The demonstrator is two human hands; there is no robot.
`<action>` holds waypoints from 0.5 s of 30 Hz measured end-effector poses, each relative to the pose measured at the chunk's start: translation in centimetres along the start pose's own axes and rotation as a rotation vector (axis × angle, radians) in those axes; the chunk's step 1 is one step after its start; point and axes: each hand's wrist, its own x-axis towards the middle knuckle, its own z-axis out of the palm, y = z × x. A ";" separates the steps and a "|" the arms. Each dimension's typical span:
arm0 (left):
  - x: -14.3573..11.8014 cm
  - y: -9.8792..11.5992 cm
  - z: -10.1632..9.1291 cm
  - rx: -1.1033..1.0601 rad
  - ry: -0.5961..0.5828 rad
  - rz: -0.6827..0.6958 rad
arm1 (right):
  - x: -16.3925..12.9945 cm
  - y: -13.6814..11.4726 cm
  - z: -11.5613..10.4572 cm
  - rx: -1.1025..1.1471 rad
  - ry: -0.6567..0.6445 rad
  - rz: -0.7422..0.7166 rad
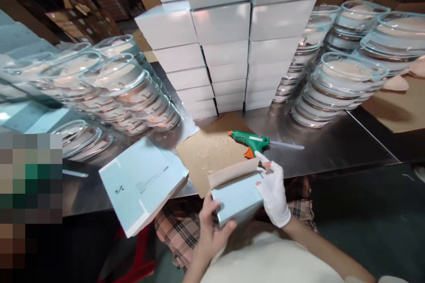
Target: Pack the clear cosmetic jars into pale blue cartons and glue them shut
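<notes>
Small pale blue-grey box, glossy card, rectangular, with a brown unprinted flap folded up at its top edge, held low in front of the person just off the near edge of the table. Left hand bare, fingers curled under and around the box's lower left corner, clamped on it. Right hand in a white cloth glove with open fingertips, pressed against the box's right side, index finger pointing up by the flap; thumb hidden behind the box, so its grip is only partly seen but it does hold the box. Green hot glue gun with orange trigger and a clear glue stick poking out the back lies on its side on a brown cardboard sheet flecked with dried glue blobs, near the gloved hand, not touching. Stack of flat printed box blanks, matte light blue, overhangs the steel table, which is brushed and reflective. Behind: white box stacks, tops cut off by frame. Clear round-cornered plastic containers stacked right and left, the left ones blurred. Lower left corner pixelated, unreadable. Plaid fabric under the box, partly hidden.
</notes>
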 end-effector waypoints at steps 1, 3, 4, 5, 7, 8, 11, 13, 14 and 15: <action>0.1 0.1 -0.6 0.031 -0.030 0.034 | 0.6 0.0 -0.6 -0.027 -0.008 0.013; 0.4 0.2 -2.1 0.101 0.007 0.059 | 2.4 -0.2 -1.9 -0.239 0.016 0.056; 0.6 0.3 -2.7 0.121 0.051 0.062 | 3.6 -0.2 -2.5 -0.398 0.040 0.104; 0.9 0.3 -3.1 0.134 0.084 0.065 | 5.0 -0.2 -2.9 -0.556 0.054 0.182; 1.7 0.5 -3.5 0.154 0.094 0.100 | 7.6 -0.1 -3.1 -0.764 0.033 0.386; 2.1 0.6 -3.4 0.165 0.086 0.128 | 8.7 0.1 -3.0 -0.793 0.008 0.475; 3.3 0.9 -2.5 0.199 0.122 0.189 | 10.4 0.8 -2.5 -0.691 -0.019 0.568; 3.9 1.3 -1.7 0.189 0.164 0.174 | 10.2 1.0 -2.4 -0.586 -0.008 0.554; 4.3 1.6 -1.3 0.173 0.179 0.158 | 9.9 1.0 -2.5 -0.536 0.006 0.540; 4.6 1.8 -0.9 0.153 0.188 0.143 | 9.5 0.8 -2.5 -0.498 0.028 0.519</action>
